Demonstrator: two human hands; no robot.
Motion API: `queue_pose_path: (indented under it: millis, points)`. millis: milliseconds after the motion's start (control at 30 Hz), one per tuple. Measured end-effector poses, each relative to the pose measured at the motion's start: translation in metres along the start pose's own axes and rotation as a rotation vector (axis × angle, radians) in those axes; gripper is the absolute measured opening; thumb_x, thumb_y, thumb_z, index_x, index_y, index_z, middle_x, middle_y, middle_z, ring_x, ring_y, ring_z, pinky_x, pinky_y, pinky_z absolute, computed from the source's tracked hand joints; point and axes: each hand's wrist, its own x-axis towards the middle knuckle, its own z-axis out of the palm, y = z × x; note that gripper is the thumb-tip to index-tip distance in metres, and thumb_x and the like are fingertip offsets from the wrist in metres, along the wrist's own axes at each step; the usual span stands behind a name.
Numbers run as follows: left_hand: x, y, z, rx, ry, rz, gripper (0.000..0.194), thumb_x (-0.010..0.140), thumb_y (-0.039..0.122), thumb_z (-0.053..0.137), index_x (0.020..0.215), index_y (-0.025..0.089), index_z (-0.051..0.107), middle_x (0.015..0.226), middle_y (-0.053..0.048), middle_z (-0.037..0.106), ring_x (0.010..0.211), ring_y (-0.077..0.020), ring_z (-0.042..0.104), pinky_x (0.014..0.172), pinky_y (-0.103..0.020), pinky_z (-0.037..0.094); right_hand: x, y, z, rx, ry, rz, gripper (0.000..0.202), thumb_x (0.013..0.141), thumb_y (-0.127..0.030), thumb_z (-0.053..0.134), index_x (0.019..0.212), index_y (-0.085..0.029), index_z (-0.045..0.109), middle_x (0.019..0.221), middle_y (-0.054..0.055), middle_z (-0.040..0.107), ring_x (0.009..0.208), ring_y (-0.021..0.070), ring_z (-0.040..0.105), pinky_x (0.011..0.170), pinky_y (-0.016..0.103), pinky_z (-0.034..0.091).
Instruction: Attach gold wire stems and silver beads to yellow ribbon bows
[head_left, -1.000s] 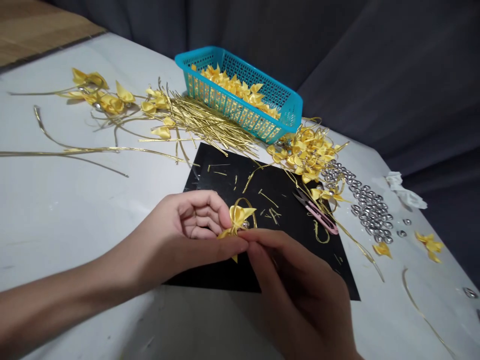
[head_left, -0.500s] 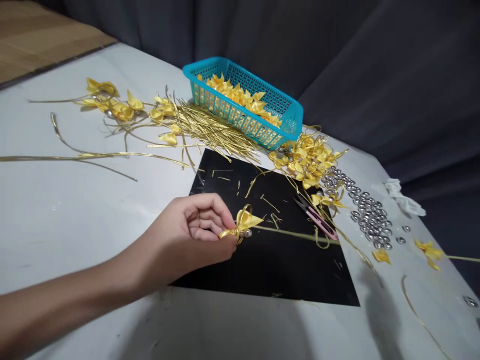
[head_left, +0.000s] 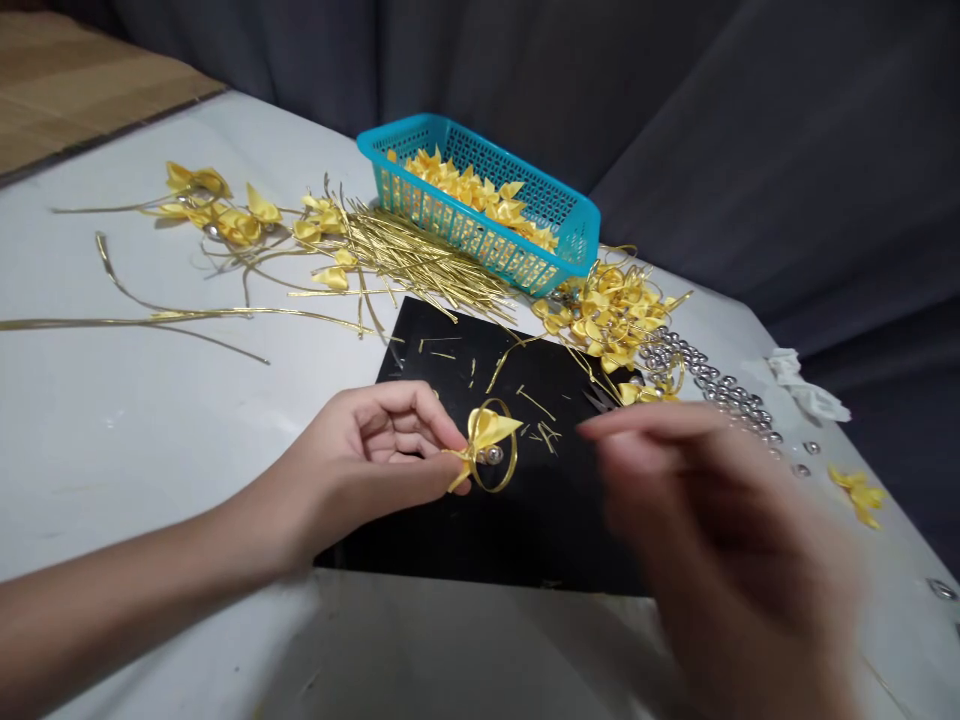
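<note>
Between thumb and fingertips, my left hand (head_left: 397, 450) pinches a yellow ribbon flower (head_left: 491, 428) with a gold wire loop and small silvery beads, above the black sheet (head_left: 480, 540). My right hand (head_left: 712, 530) is at the right, over the sheet's right edge, smeared by motion; its fingers cannot be made out well. Scissors (head_left: 598, 400) lie just beyond it, mostly hidden behind the hand. Short gold wire bits (head_left: 536, 403) are scattered on the sheet.
A turquoise basket (head_left: 480, 222) of yellow ribbon pieces stands at the back. Around it lie gold wires (head_left: 420, 260), a pile of yellow flowers (head_left: 615, 310), silver beads (head_left: 724, 390) and a white crumpled item (head_left: 810, 385). Dark curtain hangs behind.
My right hand has come into view from the right and covers most of the scissors. The held flower has turned slightly, its wire loop showing wider; the long strand beside it no longer shows.
</note>
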Motion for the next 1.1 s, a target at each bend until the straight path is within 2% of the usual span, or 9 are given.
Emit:
queue_pose_path:
  millis: [67, 133, 300, 633, 900, 1000, 1100]
  points:
    - [0.001, -0.001, -0.001, -0.036, -0.026, 0.007, 0.008, 0.071, 0.017, 0.072, 0.074, 0.017, 0.064, 0.064, 0.003, 0.068, 0.058, -0.0039, 0.06, 0.054, -0.007, 0.044, 0.001, -0.002, 0.01, 0.058, -0.078, -0.035, 0.012, 0.088, -0.013, 0.051, 0.089, -0.021, 0.06, 0.064, -0.004, 0.059, 0.047, 0.0037, 0.052, 0.039, 0.011, 0.039]
    - [0.001, -0.001, -0.002, -0.063, -0.046, 0.011, 0.009, 0.072, 0.014, 0.071, 0.079, 0.019, 0.067, 0.068, 0.004, 0.068, 0.059, -0.0037, 0.061, 0.056, -0.008, 0.046, -0.001, -0.002, 0.021, 0.124, -0.108, -0.037, 0.015, 0.087, -0.01, 0.049, 0.092, -0.021, 0.058, 0.073, -0.003, 0.064, 0.057, 0.0046, 0.06, 0.046, 0.009, 0.046]
    - [0.002, -0.001, 0.0, -0.106, -0.066, -0.01, 0.005, 0.073, 0.016, 0.072, 0.075, 0.018, 0.068, 0.066, 0.004, 0.069, 0.06, -0.0019, 0.062, 0.055, -0.003, 0.044, -0.011, -0.002, 0.034, 0.174, -0.009, 0.004, 0.016, 0.085, -0.009, 0.052, 0.092, -0.021, 0.061, 0.079, 0.0, 0.069, 0.061, 0.0061, 0.065, 0.053, 0.009, 0.051]
    - [-0.001, 0.001, 0.004, -0.042, 0.013, -0.085, 0.01, 0.067, 0.024, 0.077, 0.072, 0.018, 0.069, 0.065, 0.002, 0.071, 0.058, -0.0039, 0.062, 0.056, -0.006, 0.047, -0.015, -0.003, 0.042, 0.244, 0.076, 0.086, 0.015, 0.082, -0.011, 0.056, 0.087, -0.02, 0.068, 0.075, 0.001, 0.071, 0.059, 0.0094, 0.065, 0.055, 0.014, 0.055]
    - [-0.003, 0.004, 0.005, 0.048, 0.015, -0.089, 0.014, 0.066, 0.024, 0.076, 0.077, 0.019, 0.068, 0.072, -0.002, 0.073, 0.065, -0.0108, 0.066, 0.058, -0.013, 0.051, -0.01, -0.003, 0.041, 0.283, 0.016, 0.098, 0.015, 0.083, -0.01, 0.055, 0.085, -0.02, 0.066, 0.073, 0.0, 0.07, 0.059, 0.009, 0.065, 0.056, 0.014, 0.055]
    - [-0.001, 0.004, 0.005, 0.043, 0.024, -0.101, 0.015, 0.066, 0.024, 0.076, 0.077, 0.019, 0.067, 0.072, -0.001, 0.073, 0.064, -0.0103, 0.066, 0.058, -0.013, 0.051, -0.009, -0.004, 0.041, 0.28, -0.027, 0.088, 0.014, 0.083, -0.009, 0.053, 0.082, -0.018, 0.064, 0.071, 0.001, 0.068, 0.056, 0.008, 0.063, 0.054, 0.013, 0.053]
    - [0.0, 0.002, 0.006, 0.042, 0.047, -0.115, 0.012, 0.064, 0.02, 0.076, 0.071, 0.018, 0.067, 0.065, 0.001, 0.07, 0.058, -0.0076, 0.063, 0.054, -0.011, 0.049, -0.01, -0.003, 0.039, 0.29, -0.01, 0.101, 0.012, 0.085, -0.01, 0.052, 0.082, -0.019, 0.061, 0.067, -0.001, 0.065, 0.055, 0.0071, 0.061, 0.048, 0.011, 0.05]
